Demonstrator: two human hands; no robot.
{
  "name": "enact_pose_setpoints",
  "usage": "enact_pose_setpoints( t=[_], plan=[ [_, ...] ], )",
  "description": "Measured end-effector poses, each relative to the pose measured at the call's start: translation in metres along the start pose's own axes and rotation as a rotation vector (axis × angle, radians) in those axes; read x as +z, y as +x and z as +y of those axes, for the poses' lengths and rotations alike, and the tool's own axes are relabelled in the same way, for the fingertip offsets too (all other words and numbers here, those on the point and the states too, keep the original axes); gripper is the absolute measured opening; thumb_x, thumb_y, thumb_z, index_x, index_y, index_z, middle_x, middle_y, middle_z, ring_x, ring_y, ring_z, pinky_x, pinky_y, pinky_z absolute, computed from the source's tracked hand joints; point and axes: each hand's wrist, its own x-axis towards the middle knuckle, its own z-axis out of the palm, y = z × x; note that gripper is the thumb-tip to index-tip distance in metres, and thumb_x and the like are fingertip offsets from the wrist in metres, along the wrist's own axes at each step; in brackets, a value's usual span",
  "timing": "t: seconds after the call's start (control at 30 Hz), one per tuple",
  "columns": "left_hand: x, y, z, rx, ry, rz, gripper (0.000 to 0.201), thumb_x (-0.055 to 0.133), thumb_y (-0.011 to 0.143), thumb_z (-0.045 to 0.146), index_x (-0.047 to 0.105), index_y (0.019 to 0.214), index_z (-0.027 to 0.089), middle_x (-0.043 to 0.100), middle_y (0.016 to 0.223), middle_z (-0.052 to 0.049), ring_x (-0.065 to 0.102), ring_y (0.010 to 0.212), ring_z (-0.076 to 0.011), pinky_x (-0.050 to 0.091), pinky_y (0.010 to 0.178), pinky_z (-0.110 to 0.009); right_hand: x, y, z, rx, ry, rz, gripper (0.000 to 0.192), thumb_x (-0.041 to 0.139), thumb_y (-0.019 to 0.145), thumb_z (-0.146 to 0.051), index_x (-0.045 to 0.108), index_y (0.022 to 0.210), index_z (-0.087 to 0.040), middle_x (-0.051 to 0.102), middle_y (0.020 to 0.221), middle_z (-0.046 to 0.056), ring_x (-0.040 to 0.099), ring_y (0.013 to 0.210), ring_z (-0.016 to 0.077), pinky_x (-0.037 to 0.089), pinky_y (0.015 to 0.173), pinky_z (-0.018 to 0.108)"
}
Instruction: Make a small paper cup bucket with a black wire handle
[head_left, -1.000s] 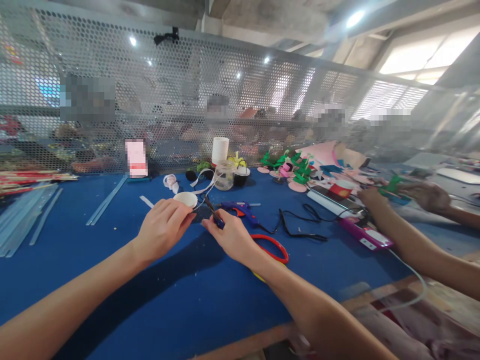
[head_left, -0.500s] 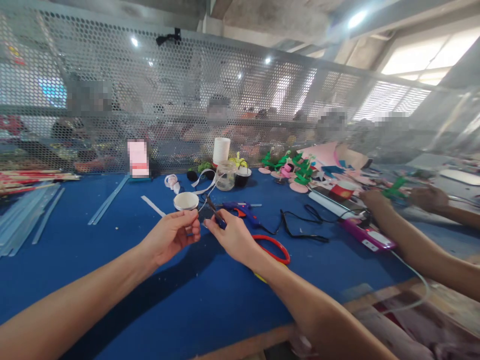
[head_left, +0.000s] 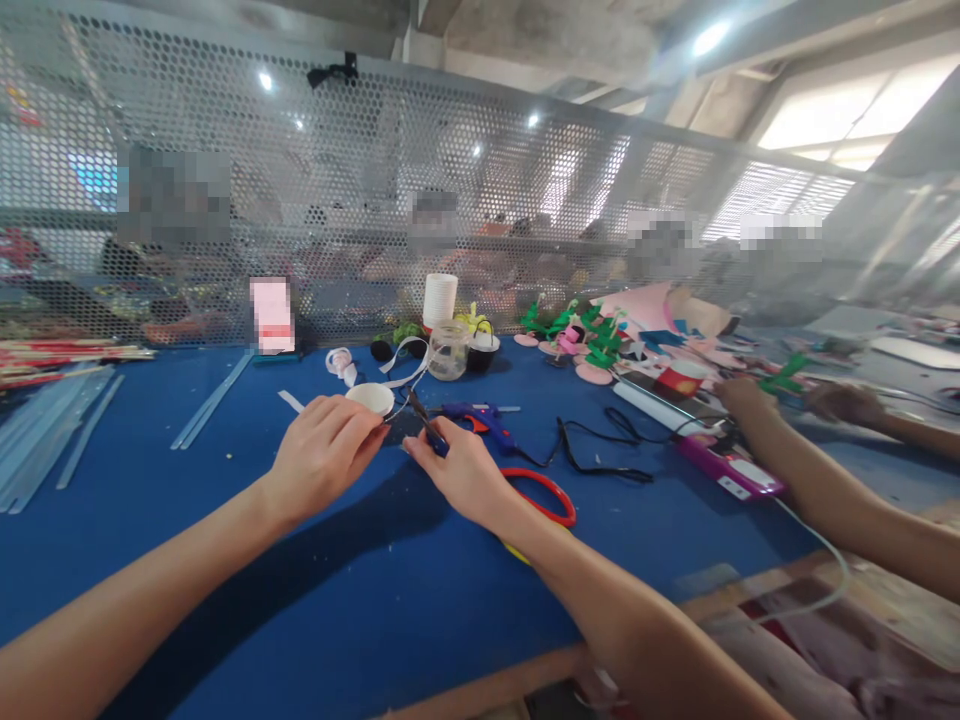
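Observation:
My left hand is closed, knuckles up, with its fingertips at the near right side of a small white paper cup. The cup's round mouth faces up, and its lower part is hidden behind my fingers. A thin wire rises from beside the cup toward the pliers. My right hand grips dark-handled pliers, whose jaws point up and left near the wire. Whether the jaws bite the wire is too small to tell. Just behind lies a blue glue gun.
Scissors with red and yellow handles lie beside my right forearm. Behind are a glass jar, stacked white cups and white ribbon. Clear strips lie left. A purple power strip and a co-worker's hands are right.
My left hand has turned over from fingers facing up to knuckles up, beside the cup. My right hand and the pliers stay nearly in place. The view has shifted slightly.

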Motion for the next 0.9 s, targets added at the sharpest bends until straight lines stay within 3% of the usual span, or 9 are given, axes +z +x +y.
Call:
enact_pose_setpoints(
  t=[0.07, 0.13, 0.2, 0.33, 0.43, 0.53, 0.73, 0.8, 0.9],
  plan=[
    [0.000, 0.000, 0.000, -0.042, -0.066, 0.006, 0.008, 0.053, 0.075, 0.017, 0.058, 0.071, 0.014, 0.064, 0.068, -0.007, 0.056, 0.064, -0.0146, 0.044, 0.062, -0.028, 0.001, 0.000, 0.001, -0.005, 0.000, 0.000, 0.021, 0.048, 0.073, -0.037, 0.044, 0.065, -0.018, 0.054, 0.063, 0.000, 0.049, 0.058, 0.0124, 0.035, 0.055, 0.023],
    [0.000, 0.002, 0.003, -0.201, -0.210, 0.002, 0.009, 0.054, 0.074, 0.018, 0.059, 0.068, 0.014, 0.064, 0.068, -0.006, 0.057, 0.063, -0.0141, 0.044, 0.062, -0.027, 0.001, 0.001, 0.003, -0.008, -0.008, 0.004, 0.022, 0.048, 0.073, -0.038, 0.044, 0.065, -0.018, 0.054, 0.063, 0.001, 0.049, 0.059, 0.0128, 0.035, 0.056, 0.024],
    [0.000, 0.005, 0.008, -0.521, -0.468, -0.052, 0.011, 0.056, 0.071, 0.022, 0.059, 0.064, 0.015, 0.063, 0.063, -0.004, 0.056, 0.059, -0.0127, 0.044, 0.058, -0.026, 0.001, 0.001, 0.003, -0.016, -0.014, 0.008, 0.022, 0.048, 0.073, -0.038, 0.045, 0.065, -0.018, 0.054, 0.063, 0.000, 0.049, 0.058, 0.0129, 0.036, 0.056, 0.024],
    [0.001, 0.013, 0.017, -1.280, -1.260, -0.224, 0.016, 0.061, 0.065, 0.027, 0.053, 0.058, 0.014, 0.055, 0.051, 0.002, 0.049, 0.047, -0.0074, 0.042, 0.051, -0.022, -0.001, 0.001, 0.001, -0.019, -0.014, 0.014, 0.020, 0.049, 0.073, -0.037, 0.045, 0.065, -0.018, 0.053, 0.062, 0.000, 0.049, 0.058, 0.0127, 0.035, 0.056, 0.024],
    [0.001, 0.015, 0.019, -1.463, -1.603, -0.254, 0.020, 0.063, 0.062, 0.028, 0.049, 0.057, 0.014, 0.048, 0.049, 0.005, 0.044, 0.044, -0.0041, 0.041, 0.051, -0.020, -0.002, 0.000, -0.001, -0.016, -0.021, 0.018, 0.020, 0.049, 0.073, -0.036, 0.045, 0.065, -0.018, 0.053, 0.062, 0.000, 0.049, 0.059, 0.0129, 0.035, 0.056, 0.023],
    [0.000, 0.015, 0.018, -1.310, -1.383, -0.285, 0.021, 0.060, 0.064, 0.032, 0.049, 0.059, 0.014, 0.050, 0.052, 0.004, 0.046, 0.048, -0.0058, 0.041, 0.053, -0.021, -0.002, 0.000, -0.001, -0.009, -0.022, 0.015, 0.020, 0.049, 0.073, -0.036, 0.045, 0.065, -0.018, 0.053, 0.062, 0.000, 0.049, 0.058, 0.0129, 0.035, 0.056, 0.023],
    [-0.003, 0.007, 0.009, -0.470, -0.310, -0.169, 0.016, 0.053, 0.074, 0.030, 0.055, 0.071, 0.015, 0.060, 0.064, -0.003, 0.054, 0.059, -0.0131, 0.042, 0.057, -0.025, -0.002, 0.001, 0.001, -0.022, -0.011, 0.017, 0.021, 0.048, 0.074, -0.037, 0.045, 0.065, -0.018, 0.054, 0.064, 0.001, 0.050, 0.060, 0.0129, 0.036, 0.057, 0.024],
    [-0.003, 0.004, 0.006, -0.250, -0.103, -0.113, 0.016, 0.048, 0.078, 0.028, 0.055, 0.072, 0.015, 0.062, 0.068, -0.005, 0.056, 0.062, -0.0146, 0.042, 0.059, -0.026, -0.001, 0.002, 0.002, -0.028, -0.005, 0.019, 0.022, 0.048, 0.074, -0.037, 0.045, 0.065, -0.018, 0.055, 0.063, 0.001, 0.050, 0.059, 0.0125, 0.036, 0.056, 0.023],
    [-0.002, 0.003, 0.003, -0.059, 0.075, -0.055, 0.013, 0.050, 0.078, 0.025, 0.056, 0.073, 0.015, 0.064, 0.070, -0.006, 0.058, 0.064, -0.0158, 0.042, 0.059, -0.027, 0.000, 0.002, 0.003, -0.036, -0.009, 0.019, 0.022, 0.048, 0.074, -0.038, 0.045, 0.065, -0.018, 0.055, 0.062, 0.000, 0.049, 0.057, 0.0121, 0.035, 0.055, 0.023]
  ],
)
